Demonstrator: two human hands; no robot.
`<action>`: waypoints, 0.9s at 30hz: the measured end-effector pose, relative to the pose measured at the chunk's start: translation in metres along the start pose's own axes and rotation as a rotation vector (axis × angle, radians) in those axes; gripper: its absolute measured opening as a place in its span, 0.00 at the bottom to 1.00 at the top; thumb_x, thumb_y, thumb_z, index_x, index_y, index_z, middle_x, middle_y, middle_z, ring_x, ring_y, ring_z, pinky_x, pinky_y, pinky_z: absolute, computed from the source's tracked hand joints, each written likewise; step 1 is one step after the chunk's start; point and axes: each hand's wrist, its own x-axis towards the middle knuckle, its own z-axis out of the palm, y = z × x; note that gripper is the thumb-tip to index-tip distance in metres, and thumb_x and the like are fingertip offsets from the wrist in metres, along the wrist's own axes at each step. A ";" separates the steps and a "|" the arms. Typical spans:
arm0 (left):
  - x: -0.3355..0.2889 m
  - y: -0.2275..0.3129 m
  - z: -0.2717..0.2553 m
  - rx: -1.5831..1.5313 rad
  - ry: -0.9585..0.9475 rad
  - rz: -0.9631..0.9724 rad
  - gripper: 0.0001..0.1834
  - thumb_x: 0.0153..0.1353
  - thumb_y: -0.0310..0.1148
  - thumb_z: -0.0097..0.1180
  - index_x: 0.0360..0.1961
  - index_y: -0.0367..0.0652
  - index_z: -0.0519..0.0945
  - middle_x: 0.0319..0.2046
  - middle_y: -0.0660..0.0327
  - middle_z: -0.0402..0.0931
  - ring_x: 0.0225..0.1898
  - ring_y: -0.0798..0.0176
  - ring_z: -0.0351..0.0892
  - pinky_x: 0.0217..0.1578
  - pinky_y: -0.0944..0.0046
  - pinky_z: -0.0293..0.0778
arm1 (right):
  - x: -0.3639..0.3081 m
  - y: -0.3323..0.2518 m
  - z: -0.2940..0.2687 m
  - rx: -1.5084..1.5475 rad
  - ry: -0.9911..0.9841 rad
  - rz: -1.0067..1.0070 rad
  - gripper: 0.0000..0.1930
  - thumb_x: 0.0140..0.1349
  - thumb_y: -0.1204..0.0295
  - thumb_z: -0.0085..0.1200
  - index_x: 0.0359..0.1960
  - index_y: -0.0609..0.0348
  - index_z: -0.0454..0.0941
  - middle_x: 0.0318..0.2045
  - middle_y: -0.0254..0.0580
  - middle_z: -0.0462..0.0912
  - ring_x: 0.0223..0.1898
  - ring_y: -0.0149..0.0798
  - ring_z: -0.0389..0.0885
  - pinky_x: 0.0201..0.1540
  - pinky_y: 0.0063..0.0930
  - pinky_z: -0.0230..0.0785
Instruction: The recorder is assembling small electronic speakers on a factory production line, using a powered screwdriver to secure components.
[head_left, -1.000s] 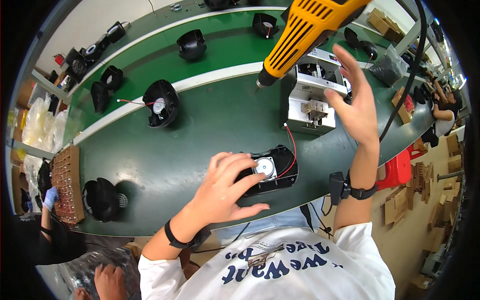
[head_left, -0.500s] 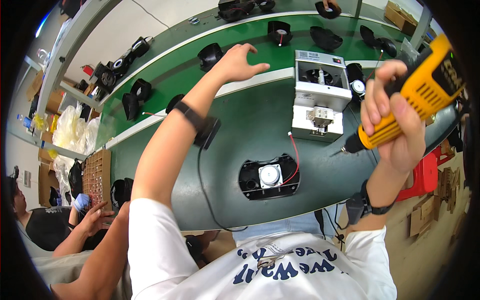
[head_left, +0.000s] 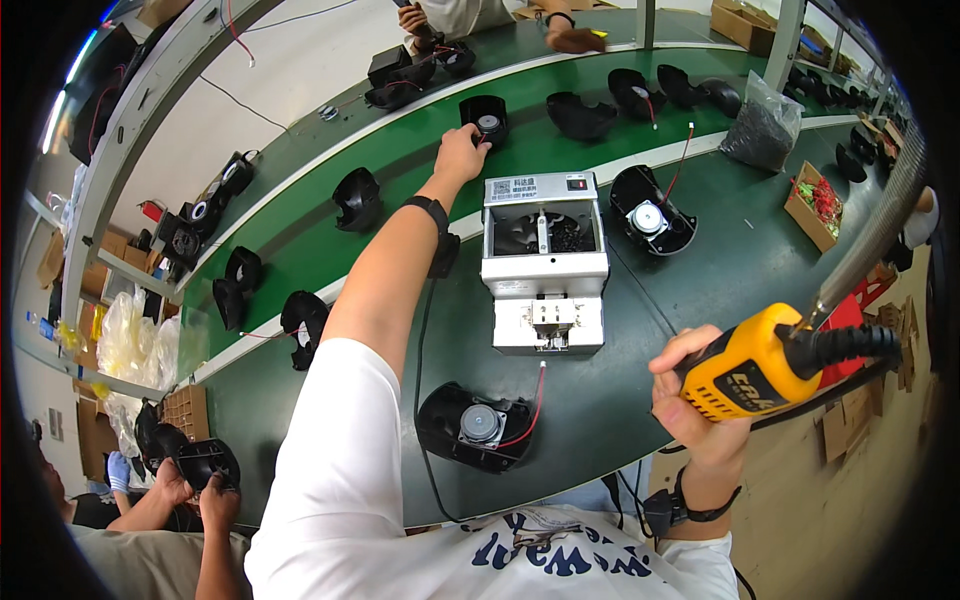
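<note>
My left hand reaches across to the green conveyor, its fingers closed on the near edge of a black speaker housing with a round grey speaker inside. In my right hand is a yellow electric screwdriver, its body wrapped by my fingers; its tip is hidden. Before me on the bench lies another speaker housing, its round speaker facing up and a red wire with a white plug curling beside it. Behind it stands a white and grey screw feeder. A further housing with a speaker lies right of the feeder.
Several black shells sit along the green conveyor. A bag of dark small parts and a box of red and green bits are at right. A co-worker's hands hold a black shell at left; another person stands across.
My left hand has gone from open above the conveyor to gripping a speaker housing there. The screwdriver in my right hand has swung lower, and the head view has shifted right.
</note>
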 end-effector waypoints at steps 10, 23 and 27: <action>-0.082 -0.015 -0.076 -0.036 0.175 0.215 0.17 0.61 0.37 0.70 0.42 0.35 0.81 0.36 0.46 0.81 0.36 0.45 0.81 0.40 0.53 0.77 | 0.010 0.018 0.008 0.096 -0.002 -0.010 0.19 0.56 0.82 0.66 0.48 0.68 0.75 0.41 0.42 0.78 0.35 0.23 0.70 0.35 0.18 0.67; -0.285 -0.014 -0.135 -0.242 0.048 0.202 0.12 0.61 0.24 0.68 0.42 0.35 0.78 0.51 0.51 0.77 0.44 0.53 0.81 0.46 0.60 0.78 | 0.041 0.020 0.024 0.060 -0.113 -0.048 0.19 0.58 0.77 0.62 0.50 0.64 0.73 0.31 0.33 0.72 0.31 0.25 0.73 0.34 0.18 0.69; -0.307 -0.006 -0.133 -0.277 0.022 0.152 0.10 0.62 0.28 0.67 0.41 0.38 0.79 0.49 0.51 0.76 0.47 0.47 0.79 0.50 0.55 0.76 | 0.045 0.005 0.030 0.063 -0.127 -0.079 0.18 0.58 0.78 0.62 0.49 0.63 0.73 0.32 0.34 0.73 0.31 0.26 0.74 0.36 0.20 0.70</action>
